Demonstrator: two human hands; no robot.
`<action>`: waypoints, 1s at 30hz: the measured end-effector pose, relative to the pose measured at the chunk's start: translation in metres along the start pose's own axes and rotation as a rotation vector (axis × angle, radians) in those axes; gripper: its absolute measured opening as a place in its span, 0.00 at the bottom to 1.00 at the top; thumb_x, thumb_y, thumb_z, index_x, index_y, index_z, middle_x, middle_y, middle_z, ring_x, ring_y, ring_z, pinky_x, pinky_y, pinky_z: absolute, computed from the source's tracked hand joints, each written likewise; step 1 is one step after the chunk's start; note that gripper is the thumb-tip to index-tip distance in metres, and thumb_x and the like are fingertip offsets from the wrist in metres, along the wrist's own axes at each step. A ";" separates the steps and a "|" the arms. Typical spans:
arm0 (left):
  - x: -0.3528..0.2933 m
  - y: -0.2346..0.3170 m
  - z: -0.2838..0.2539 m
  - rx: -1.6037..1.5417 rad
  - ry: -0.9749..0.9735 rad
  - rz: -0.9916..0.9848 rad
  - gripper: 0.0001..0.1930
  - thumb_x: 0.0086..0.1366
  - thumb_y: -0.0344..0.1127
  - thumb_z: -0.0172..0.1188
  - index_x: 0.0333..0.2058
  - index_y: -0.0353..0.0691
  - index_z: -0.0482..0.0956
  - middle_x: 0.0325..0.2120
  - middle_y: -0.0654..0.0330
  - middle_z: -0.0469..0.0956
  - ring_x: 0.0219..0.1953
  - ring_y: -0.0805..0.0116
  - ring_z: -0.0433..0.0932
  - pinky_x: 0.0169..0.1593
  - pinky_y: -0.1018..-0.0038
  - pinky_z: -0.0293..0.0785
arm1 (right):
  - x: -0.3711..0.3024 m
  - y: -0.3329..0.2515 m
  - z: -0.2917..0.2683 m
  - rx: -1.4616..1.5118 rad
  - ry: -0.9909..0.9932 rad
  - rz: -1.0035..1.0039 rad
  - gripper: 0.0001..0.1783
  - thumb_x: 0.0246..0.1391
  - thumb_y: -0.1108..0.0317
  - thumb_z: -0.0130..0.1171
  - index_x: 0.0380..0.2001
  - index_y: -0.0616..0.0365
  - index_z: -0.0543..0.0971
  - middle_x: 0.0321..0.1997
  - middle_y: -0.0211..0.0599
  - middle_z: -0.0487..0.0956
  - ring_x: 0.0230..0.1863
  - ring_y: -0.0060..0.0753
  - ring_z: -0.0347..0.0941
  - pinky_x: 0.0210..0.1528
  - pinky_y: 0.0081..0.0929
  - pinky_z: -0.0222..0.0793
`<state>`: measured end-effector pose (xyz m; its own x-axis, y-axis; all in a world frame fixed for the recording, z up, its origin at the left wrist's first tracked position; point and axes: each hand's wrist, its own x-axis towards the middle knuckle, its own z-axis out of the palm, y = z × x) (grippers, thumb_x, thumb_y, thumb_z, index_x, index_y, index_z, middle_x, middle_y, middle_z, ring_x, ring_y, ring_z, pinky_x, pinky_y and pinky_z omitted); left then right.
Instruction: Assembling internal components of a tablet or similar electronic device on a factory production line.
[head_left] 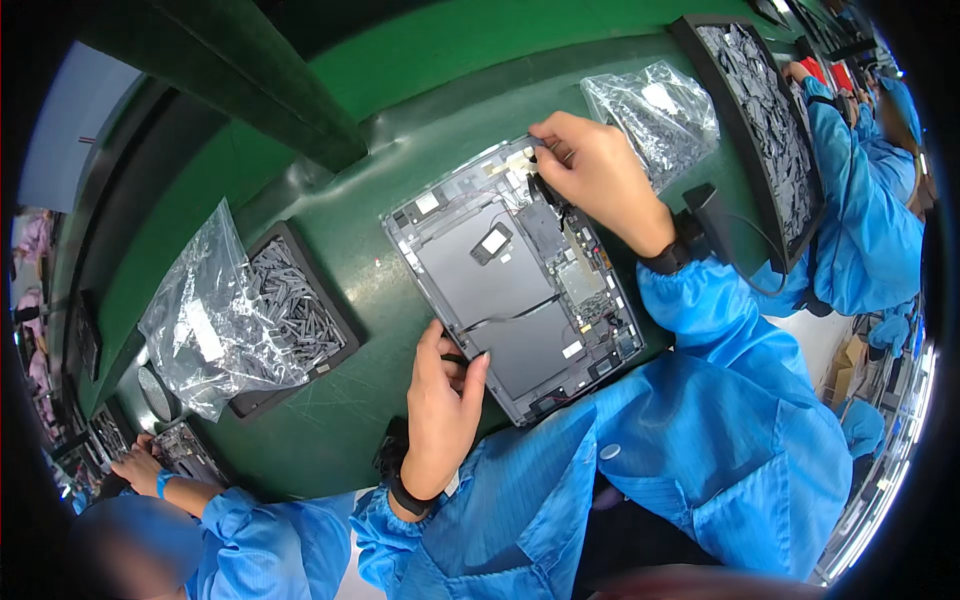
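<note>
An opened tablet (480,270) lies tilted on the green bench in front of me, its grey battery packs, circuit board and thin cables bare. A small black rectangular part (492,243) rests on the upper battery. My left hand (440,410) is closed on the tablet's left edge, thumb above and fingers at the side. At the tablet's far right corner, the thumb and forefinger of my right hand (605,175) are pinched together. What lies between those fingertips is too small to make out. A black wristband circles each wrist.
Left stands a black tray (345,335) of dark strips, partly under a clear plastic bag (200,330). Another bag (655,115) and a long tray (765,130) of dark pieces lie far right. A corded black device (705,205) sits near my right wrist. Co-workers in blue sit on both sides.
</note>
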<state>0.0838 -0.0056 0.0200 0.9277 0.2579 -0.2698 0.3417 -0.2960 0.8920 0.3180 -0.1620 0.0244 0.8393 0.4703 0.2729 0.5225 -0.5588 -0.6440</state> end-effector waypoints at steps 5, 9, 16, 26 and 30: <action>0.000 0.001 0.001 -0.018 0.005 0.013 0.29 0.61 0.23 0.59 0.59 0.27 0.57 0.34 0.55 0.73 0.27 0.72 0.75 0.28 0.79 0.75 | -0.001 -0.003 0.008 -0.124 0.089 -0.079 0.08 0.45 0.77 0.57 0.32 0.65 0.76 0.29 0.51 0.78 0.29 0.54 0.76 0.30 0.39 0.73; -0.001 -0.003 0.000 -0.034 0.015 0.008 0.29 0.61 0.23 0.60 0.59 0.27 0.57 0.34 0.55 0.74 0.27 0.73 0.75 0.28 0.79 0.74 | -0.001 0.001 0.009 -0.051 0.104 -0.052 0.08 0.46 0.76 0.57 0.32 0.66 0.78 0.28 0.50 0.79 0.29 0.49 0.78 0.31 0.35 0.75; 0.004 -0.004 -0.029 0.099 0.085 0.039 0.19 0.63 0.24 0.57 0.53 0.29 0.69 0.32 0.56 0.77 0.28 0.73 0.76 0.29 0.79 0.74 | 0.009 0.004 -0.004 0.235 -0.116 0.184 0.10 0.47 0.74 0.57 0.35 0.65 0.79 0.27 0.45 0.82 0.29 0.37 0.81 0.33 0.27 0.75; 0.023 -0.016 -0.109 0.586 0.616 0.175 0.06 0.58 0.24 0.60 0.35 0.33 0.79 0.29 0.51 0.77 0.31 0.54 0.77 0.36 0.67 0.72 | -0.004 0.006 -0.001 0.100 -0.021 0.095 0.09 0.51 0.77 0.57 0.38 0.65 0.76 0.28 0.39 0.80 0.28 0.26 0.76 0.30 0.21 0.71; 0.030 -0.021 -0.116 0.743 0.575 0.230 0.06 0.56 0.25 0.62 0.34 0.32 0.80 0.26 0.53 0.76 0.27 0.59 0.76 0.33 0.69 0.72 | -0.006 0.005 0.002 0.106 0.022 -0.051 0.10 0.52 0.78 0.56 0.39 0.64 0.77 0.40 0.40 0.80 0.36 0.29 0.77 0.35 0.22 0.72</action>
<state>0.0869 0.1156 0.0352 0.8358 0.4733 0.2783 0.3516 -0.8507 0.3907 0.3151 -0.1661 0.0185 0.8158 0.4806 0.3216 0.5464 -0.4584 -0.7009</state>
